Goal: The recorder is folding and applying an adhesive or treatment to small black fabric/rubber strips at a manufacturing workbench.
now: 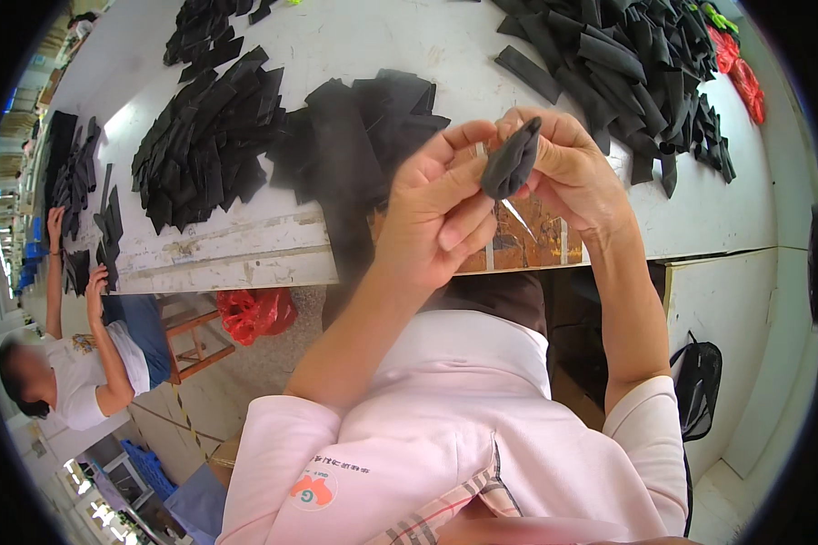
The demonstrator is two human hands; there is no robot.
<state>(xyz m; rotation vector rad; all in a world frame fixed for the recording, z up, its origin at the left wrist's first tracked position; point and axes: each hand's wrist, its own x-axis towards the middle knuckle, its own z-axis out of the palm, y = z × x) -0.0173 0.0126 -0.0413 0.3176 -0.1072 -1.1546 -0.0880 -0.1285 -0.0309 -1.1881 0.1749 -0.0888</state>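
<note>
A small black fabric piece (513,163), folded or rolled into a narrow shape, is held up above the table's near edge. My left hand (438,204) pinches it from the left with thumb and fingers. From the right, my right hand (577,173) grips its upper part, fingers curled behind it. A small pale band or tag shows by the left fingertips; I cannot tell which. Just behind my left hand, a pile of flat black fabric pieces (391,113) lies on the table, and one long black strip (344,232) from it reaches over the front edge.
More black pieces are heaped on the white table (354,36) at left (214,136) and far right (609,54). Red plastic bags lie at the right end (745,89) and below the table (254,315). A co-worker (95,363) handles black strips at left. A black bag (697,386) hangs at right.
</note>
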